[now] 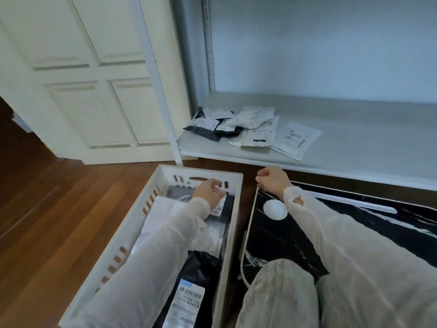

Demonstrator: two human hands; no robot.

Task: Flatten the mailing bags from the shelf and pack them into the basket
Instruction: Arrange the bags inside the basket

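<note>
Mailing bags (pixel 248 129) lie heaped on the shelf (pixel 354 138) ahead, nearer your right hand (pixel 272 181), which is curled at the dark board's (pixel 354 223) corner, grip unclear, while your left hand (pixel 209 191) presses a bag in the basket (pixel 233 223).

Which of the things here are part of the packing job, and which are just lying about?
Part of the job:
- white basket
- mailing bags on the shelf
- bags already in the basket
- shelf
- left hand, reaching into the basket
- right hand

Just lying about:
- white round dish
- black marbled board
- white door
</note>
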